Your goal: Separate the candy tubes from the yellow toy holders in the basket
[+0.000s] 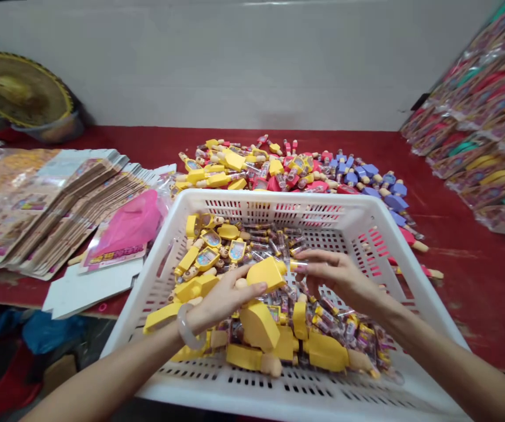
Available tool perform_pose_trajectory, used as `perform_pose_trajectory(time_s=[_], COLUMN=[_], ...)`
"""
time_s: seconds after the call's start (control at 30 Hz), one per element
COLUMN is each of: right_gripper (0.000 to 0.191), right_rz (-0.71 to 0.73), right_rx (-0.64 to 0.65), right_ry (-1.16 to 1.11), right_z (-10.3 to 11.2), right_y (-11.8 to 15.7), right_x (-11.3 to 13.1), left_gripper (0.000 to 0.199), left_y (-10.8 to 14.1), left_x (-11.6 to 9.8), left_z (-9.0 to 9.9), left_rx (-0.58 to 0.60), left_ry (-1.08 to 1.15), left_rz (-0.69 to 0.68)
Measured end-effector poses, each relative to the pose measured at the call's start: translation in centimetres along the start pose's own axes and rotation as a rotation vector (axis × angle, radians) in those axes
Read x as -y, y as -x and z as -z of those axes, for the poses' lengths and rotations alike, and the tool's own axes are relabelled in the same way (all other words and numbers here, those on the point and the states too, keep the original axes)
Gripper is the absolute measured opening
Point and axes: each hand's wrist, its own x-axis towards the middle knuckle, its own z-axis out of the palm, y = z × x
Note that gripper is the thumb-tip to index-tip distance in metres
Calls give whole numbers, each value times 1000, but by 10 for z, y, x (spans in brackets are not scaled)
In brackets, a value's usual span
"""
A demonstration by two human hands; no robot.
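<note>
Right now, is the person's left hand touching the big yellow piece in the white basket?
Touching: the head view shows the left hand with its fingers against the lower edge of the big yellow piece.

Two hands (226, 299) are in view, and one bangle (188, 328) circles the left wrist. There is one white plastic basket (252, 202), one desk (476, 293) and one woven hat (19, 88). The basket's yellow figure-shaped packs (261, 331) are too many to count. One heap of yellow, red and purple figure-shaped packs (296, 170) lies beyond it, also beyond counting. One pink printed packet (129, 223) shows, with at least two fanned stacks of printed card sleeves (71, 211). The plastic-wrapped bundles (485, 129) are too many to count.
</note>
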Motion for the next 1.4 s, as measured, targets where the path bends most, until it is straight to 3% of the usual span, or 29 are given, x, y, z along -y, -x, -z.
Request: perform_pose_trajectory(time_s=[0.1,0.2,0.27,0.4,0.53,0.7,0.8,0.87,0.97,1.03,1.1,1.17,1.3,1.33,1.4], right_gripper=[29,23,17,15,23,24,23,20,9,10,21,20,4,5,4], right_rz=[124,415,527,675,789,790,728,630,298,36,-101,-23,413,429,331], right_rx=[80,1,-87,-231,-180,-179,-204,-173,-69,126,335,335,-26,-35,80], right_ry=[300,888,1256,1615,1789,1818,1819,1799,1620,1361,1112,1092,1492,1522,1396], right_z=[-4,-11,-16,-20,-25,-33,-39,-41,-40,-35,-29,-24,-20,-21,-22], right_y=[3,3,2,3,10,17,19,18,13,7,2,-1,-1,0,1], right_x=[-8,-24,-35,-42,-33,-31,-35,-35,-34,-32,-31,-32,-37,-38,-38], left_gripper=[52,53,52,47,32,30,30,33,38,44,47,45,41,42,44], left_y=[4,10,13,14,9,6,7,9,12,12,10,6,0,0,0], left_x=[-1,0,2,3,-1,-3,-3,-2,1,5,9,12,16,17,19], left_z=[5,4,2,-1,0,-1,-4,-7,-10,-9,-5,0,6,6,6], left_rx=[-18,-62,-95,-122,-36,68,65,36,-85,-147,-119,-112,-186,-178,-154], left_ry=[-224,-520,-636,-630,-448,-148,-187,-324,-662,-911,-1076,-1107,-961,-965,-1057], left_rz=[-74,-139,-139,-90,-42,210,174,93,-106,-326,-534,-590,-417,-435,-569])
